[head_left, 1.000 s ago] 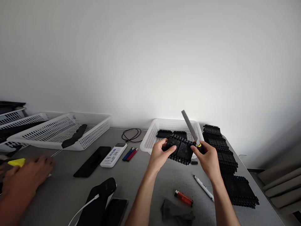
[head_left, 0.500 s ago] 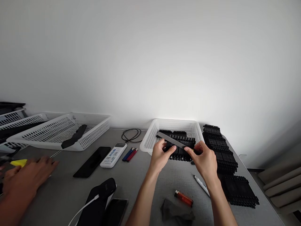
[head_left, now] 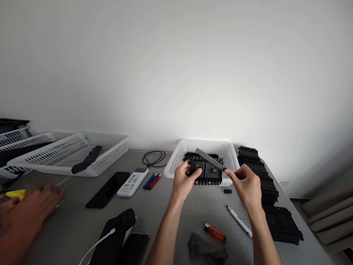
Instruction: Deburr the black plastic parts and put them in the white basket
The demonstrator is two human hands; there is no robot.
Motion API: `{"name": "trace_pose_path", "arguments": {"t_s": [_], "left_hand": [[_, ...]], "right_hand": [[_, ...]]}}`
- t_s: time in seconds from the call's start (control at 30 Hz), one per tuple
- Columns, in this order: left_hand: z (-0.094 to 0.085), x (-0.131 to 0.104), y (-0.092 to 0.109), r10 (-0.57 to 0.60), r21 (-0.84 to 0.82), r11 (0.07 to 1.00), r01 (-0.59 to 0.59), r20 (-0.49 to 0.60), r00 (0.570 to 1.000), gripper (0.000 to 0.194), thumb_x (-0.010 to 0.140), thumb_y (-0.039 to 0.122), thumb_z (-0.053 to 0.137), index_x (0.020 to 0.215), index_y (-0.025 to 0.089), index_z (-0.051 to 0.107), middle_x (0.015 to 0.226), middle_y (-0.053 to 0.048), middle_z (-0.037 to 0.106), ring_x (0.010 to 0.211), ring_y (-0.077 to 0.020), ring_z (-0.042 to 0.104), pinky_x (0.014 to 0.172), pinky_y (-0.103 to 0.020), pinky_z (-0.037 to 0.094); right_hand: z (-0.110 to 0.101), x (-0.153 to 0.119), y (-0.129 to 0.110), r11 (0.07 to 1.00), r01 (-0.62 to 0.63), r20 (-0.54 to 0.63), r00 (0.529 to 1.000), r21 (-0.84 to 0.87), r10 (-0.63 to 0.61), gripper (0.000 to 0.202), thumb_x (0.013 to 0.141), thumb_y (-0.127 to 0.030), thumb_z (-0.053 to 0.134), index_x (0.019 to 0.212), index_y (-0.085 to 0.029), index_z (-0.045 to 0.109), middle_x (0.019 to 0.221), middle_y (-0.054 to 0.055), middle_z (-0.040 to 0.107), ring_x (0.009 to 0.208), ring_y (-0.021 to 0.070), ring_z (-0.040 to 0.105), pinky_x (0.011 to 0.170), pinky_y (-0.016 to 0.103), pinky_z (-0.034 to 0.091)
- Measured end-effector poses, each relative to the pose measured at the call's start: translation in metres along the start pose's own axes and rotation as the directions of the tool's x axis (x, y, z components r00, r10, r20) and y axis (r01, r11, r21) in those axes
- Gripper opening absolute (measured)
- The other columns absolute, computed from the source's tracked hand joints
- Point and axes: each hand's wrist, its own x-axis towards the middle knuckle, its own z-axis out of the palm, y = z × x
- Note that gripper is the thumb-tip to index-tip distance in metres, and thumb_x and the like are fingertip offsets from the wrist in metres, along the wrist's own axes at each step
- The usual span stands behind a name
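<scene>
My left hand [head_left: 184, 182] grips a black plastic plate [head_left: 206, 171] with toothed edges, its thumb on the plate's face. The plate is held over the near side of a white basket [head_left: 176, 161]. My right hand [head_left: 247, 184] is closed round the dark end of a flat grey file [head_left: 211, 159]. The file slants up to the left, across the plate's upper edge; whether it touches there I cannot tell. Similar black plates [head_left: 204, 155] lie in the basket. A small black piece [head_left: 227, 191] sits on the table below the plate.
Stacks of black plates [head_left: 282, 222] line the table's right edge. Near my arms lie a white marker [head_left: 239, 221], an orange lighter [head_left: 215, 233] and a dark cloth [head_left: 205, 250]. Phones and a power bank [head_left: 132, 182] are to the left. A co-worker's blurred hand [head_left: 33, 206] is at far left.
My right hand has moved right, drawing the file up and rightward over the plate. The plate has shifted slightly left and its face now shows more. The small black piece has come into clear view.
</scene>
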Motion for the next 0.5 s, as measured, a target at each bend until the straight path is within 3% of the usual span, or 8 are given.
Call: {"name": "trace_pose_path", "arguments": {"t_s": [0.17, 0.37, 0.5], "left_hand": [[0.009, -0.004, -0.001, 0.013, -0.027, 1.0, -0.011, 0.067, 0.998, 0.032, 0.069, 0.033, 0.078, 0.095, 0.016, 0.069, 0.088, -0.007, 0.075, 0.085, -0.0235, 0.068, 0.076, -0.031, 0.051], [-0.007, 0.001, 0.003, -0.003, -0.11, 0.994, -0.002, -0.042, 0.999, 0.035, 0.062, 0.032, 0.083, 0.09, 0.016, 0.069, 0.086, -0.006, 0.075, 0.082, -0.0207, 0.067, 0.076, -0.029, 0.051], [-0.014, 0.004, 0.003, -0.022, -0.081, 0.997, 0.016, -0.076, 0.997, 0.037, 0.061, 0.033, 0.083, 0.09, 0.015, 0.07, 0.085, -0.006, 0.074, 0.083, -0.0214, 0.067, 0.076, -0.029, 0.05]], "right_hand": [[0.011, -0.007, -0.009, 0.999, 0.035, 0.047, 0.998, 0.001, -0.035, 0.056, 0.072, -0.078, 0.061, 0.065, -0.023, 0.051, 0.061, 0.0, 0.064, 0.053, 0.0171, 0.054, 0.048, 0.025, 0.028], [-0.002, 0.003, 0.003, 1.0, 0.016, -0.021, 1.0, 0.01, -0.016, 0.057, 0.072, -0.078, 0.061, 0.062, -0.022, 0.05, 0.057, 0.001, 0.061, 0.051, 0.0166, 0.053, 0.047, 0.025, 0.03], [-0.01, 0.006, 0.008, 1.0, 0.001, -0.057, 0.998, -0.001, -0.001, 0.056, 0.074, -0.076, 0.061, 0.062, -0.022, 0.052, 0.058, 0.002, 0.061, 0.051, 0.0168, 0.053, 0.046, 0.025, 0.03]]}}
